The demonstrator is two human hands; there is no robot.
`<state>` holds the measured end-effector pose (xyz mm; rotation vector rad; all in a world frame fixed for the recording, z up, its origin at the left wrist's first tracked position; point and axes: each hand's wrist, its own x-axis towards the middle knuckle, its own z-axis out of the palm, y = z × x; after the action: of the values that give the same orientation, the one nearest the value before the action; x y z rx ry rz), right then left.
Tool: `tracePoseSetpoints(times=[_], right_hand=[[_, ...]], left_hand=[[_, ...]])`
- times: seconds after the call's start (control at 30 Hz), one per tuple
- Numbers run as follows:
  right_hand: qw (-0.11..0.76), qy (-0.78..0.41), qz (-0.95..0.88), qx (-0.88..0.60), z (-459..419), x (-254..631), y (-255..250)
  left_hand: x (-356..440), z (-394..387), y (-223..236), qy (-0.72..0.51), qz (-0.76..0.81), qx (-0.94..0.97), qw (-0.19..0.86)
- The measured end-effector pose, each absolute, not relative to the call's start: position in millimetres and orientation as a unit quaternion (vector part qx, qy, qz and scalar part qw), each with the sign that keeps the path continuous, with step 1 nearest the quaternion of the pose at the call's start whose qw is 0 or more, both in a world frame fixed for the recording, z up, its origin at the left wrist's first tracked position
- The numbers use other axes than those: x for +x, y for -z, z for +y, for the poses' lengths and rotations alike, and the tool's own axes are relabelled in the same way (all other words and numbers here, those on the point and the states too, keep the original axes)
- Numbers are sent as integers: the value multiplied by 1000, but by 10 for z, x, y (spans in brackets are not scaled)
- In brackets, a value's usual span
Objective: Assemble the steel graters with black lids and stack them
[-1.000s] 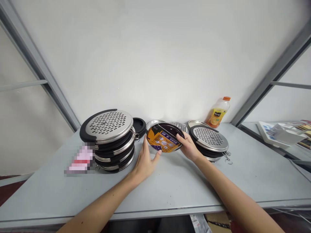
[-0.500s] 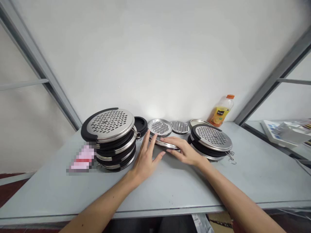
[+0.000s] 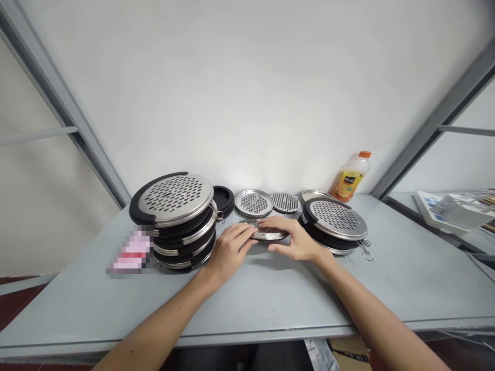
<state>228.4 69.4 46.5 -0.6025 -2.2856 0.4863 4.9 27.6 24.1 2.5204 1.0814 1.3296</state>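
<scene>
Perforated metal disc (image 3: 271,235) lies low over the tabletop (image 3: 270,288) between our two hands, nearer than the two small grater plates by the wall, and being round it offers us no long axis to line up with. Our left hand (image 3: 234,248) reaches in from the near left, fingers together over its left part, while our right hand (image 3: 296,240) arches across its right side, thumb spread on the near side; we cannot tell whether either grips or merely rests.
</scene>
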Motion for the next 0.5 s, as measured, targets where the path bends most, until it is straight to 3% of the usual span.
tracePoseSetpoints(times=[0.5], right_hand=[[333, -157, -896, -248, 709, 2292, -462]], left_hand=[[41, 240, -283, -418, 379, 824, 56]])
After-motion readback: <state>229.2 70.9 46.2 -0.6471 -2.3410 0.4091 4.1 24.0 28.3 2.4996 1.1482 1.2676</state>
